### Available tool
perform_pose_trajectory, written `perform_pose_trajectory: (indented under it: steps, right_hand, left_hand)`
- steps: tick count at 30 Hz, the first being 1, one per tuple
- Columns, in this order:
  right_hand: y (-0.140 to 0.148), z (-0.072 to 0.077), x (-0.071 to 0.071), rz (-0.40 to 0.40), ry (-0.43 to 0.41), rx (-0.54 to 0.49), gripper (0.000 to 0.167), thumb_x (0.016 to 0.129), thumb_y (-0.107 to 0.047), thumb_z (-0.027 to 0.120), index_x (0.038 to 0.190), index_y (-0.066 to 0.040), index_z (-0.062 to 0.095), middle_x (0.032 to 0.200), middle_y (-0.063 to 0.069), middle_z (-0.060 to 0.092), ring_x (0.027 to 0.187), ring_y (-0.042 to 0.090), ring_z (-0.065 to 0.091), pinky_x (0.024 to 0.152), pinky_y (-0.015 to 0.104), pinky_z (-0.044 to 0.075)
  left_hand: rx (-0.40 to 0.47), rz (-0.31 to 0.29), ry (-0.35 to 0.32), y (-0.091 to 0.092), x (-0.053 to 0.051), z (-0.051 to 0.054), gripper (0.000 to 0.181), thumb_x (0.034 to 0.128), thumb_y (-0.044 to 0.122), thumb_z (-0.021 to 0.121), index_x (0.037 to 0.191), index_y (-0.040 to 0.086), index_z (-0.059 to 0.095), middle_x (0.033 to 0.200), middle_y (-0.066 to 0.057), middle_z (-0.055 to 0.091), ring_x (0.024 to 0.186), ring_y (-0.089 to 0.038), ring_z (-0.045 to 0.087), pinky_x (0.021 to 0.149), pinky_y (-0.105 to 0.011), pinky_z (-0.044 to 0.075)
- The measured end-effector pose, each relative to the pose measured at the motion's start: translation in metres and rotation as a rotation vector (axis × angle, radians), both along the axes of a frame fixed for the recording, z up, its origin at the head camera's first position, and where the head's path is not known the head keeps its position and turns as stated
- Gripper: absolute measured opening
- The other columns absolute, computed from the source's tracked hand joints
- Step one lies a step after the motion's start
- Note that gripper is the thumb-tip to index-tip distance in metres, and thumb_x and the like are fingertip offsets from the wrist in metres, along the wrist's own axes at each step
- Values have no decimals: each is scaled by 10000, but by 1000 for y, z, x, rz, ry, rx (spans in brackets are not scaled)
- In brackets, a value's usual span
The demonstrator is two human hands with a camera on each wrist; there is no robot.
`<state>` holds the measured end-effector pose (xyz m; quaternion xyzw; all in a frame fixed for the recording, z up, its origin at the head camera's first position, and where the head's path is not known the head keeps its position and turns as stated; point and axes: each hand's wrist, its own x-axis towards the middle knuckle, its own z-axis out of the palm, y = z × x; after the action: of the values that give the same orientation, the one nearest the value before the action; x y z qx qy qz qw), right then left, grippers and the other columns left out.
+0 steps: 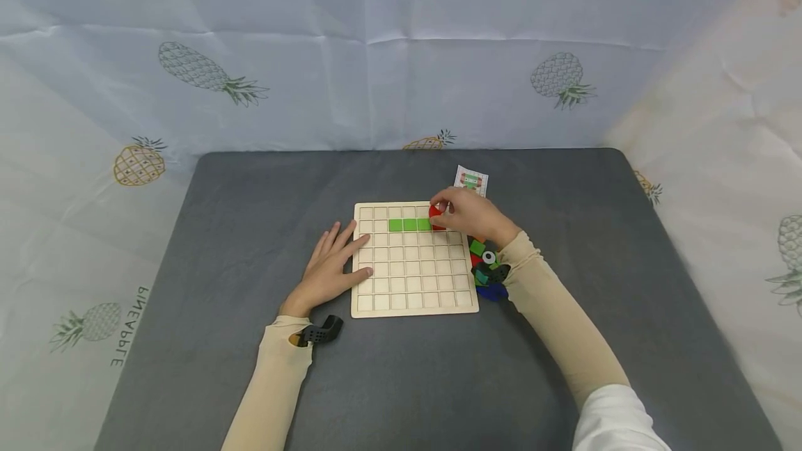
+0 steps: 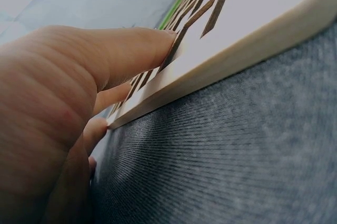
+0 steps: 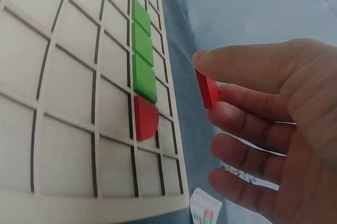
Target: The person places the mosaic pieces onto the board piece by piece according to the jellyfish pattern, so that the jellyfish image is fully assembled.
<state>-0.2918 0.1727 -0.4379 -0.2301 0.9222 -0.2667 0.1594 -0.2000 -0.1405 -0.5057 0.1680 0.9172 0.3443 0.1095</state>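
1. The right hand [image 1: 473,214] pinches a red piece [image 3: 207,90] above the board [image 1: 413,302], probably keeping its edge free; the right forearm [image 1: 560,322] slants in past loose pieces [image 1: 477,248].
2. The left hand [image 1: 327,270] lies spread on the board's left edge, likely to steady it.
3. Three green squares [image 3: 143,79] and another red piece [image 3: 147,120] fill adjoining cells.
4. A card [image 1: 473,179] lies just beyond, seemingly within easy view.

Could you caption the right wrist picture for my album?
Right hand pinches a red piece near three green tiles on a gridded board.

Free tabletop [image 1: 407,381] before the board [image 1: 413,284], loose pieces [image 1: 477,248] rightward.
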Motion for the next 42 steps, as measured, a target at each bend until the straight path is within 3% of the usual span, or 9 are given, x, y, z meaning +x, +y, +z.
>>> perform_pose_trajectory:
  steps: [14, 26, 31, 36, 42]
  right_hand:
    - [-37, -4, -2, 29, 55, 22, 364, 938, -323, 737, 1217, -90, 716, 1024, 50, 665, 890, 193, 568, 725, 322, 507]
    - [-74, -11, -5, 68, 91, 161, 402, 939, -457, 705, 1193, -146, 723, 1009, 8, 669, 939, 176, 586, 747, 333, 532]
    - [-89, -19, -7, 64, 156, 233, 406, 936, -486, 697, 1152, -144, 735, 930, 4, 668, 886, 180, 584, 715, 325, 522]
    - [-101, -27, -5, 52, 235, 302, 375, 945, -534, 659, 1005, -169, 726, 906, -15, 669, 861, 186, 580, 761, 360, 518]
    - [-106, -32, -1, 37, 306, 313, 349, 968, -524, 628, 904, -184, 675, 856, -20, 632, 852, 189, 540, 765, 367, 453]
  left_hand:
    - [-7, 11, 6, -1, 0, -2, 723, 931, 454, 680, 1563, 214, 424, 1723, -50, 139, 1606, -317, -25, 1300, -512, -40]
    - [-10, 2, 2, 0, -1, -1, 722, 941, 463, 670, 1569, 217, 411, 1724, -46, 133, 1606, -316, -27, 1301, -512, -41]
    - [-14, 1, -4, 0, -1, -2, 722, 944, 464, 667, 1572, 221, 407, 1725, -38, 130, 1607, -309, -32, 1301, -512, -42]
    - [-19, 0, -6, 0, -1, -2, 719, 945, 471, 662, 1572, 226, 407, 1725, -37, 128, 1606, -311, -33, 1299, -525, -40]
    - [-13, -1, 3, -1, -1, -3, 714, 947, 468, 659, 1570, 220, 411, 1724, -41, 132, 1607, -311, -31, 1300, -520, -45]
